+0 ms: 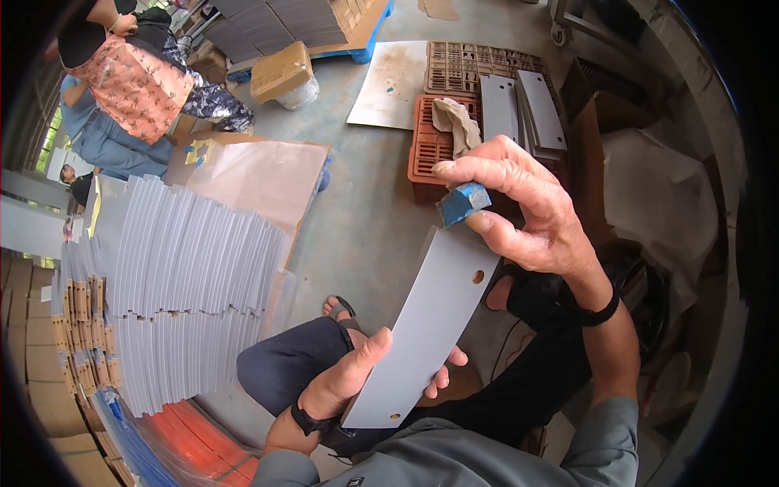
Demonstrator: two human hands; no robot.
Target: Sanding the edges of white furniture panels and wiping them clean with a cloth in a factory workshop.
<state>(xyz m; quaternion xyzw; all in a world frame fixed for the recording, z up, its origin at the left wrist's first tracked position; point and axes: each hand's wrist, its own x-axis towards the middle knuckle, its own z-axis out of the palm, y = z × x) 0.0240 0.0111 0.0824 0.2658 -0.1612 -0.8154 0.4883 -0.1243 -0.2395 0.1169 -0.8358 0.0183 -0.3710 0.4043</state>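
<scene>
**Grey panel held up for edge work with a blue block**

Panel point(434, 329), a long grey strip with a slightly curved side and a small hole near each end, is held in the air over the person's lap, tilted so its upper end points up and away. The left hand point(357, 377) grips its lower part, thumb across the face and fingers curled behind, closed firmly on it. The right hand point(527, 215) is pinched shut on a small blue block point(464, 201), held between thumb and fingertips, with the block just touching or almost touching the panel's top corner; I cannot tell which.

To my eye this is the rubbing or smoothing step, with the block just being set to the top edge. The next move would call for a steady left grip so the thin sheet does not flex, and light, even pressure from the block along the edge, keeping the fingertips off what may be a sharp rim.

A big fanned stack of panels point(182, 284) lies at the person's left, well apart from the one in hand. More grey panels point(519, 109) rest on a red crate point(430, 150) ahead, beside a rag point(456, 122). Another person point(130, 81) crouches at the far left on the concrete floor point(365, 211).
</scene>
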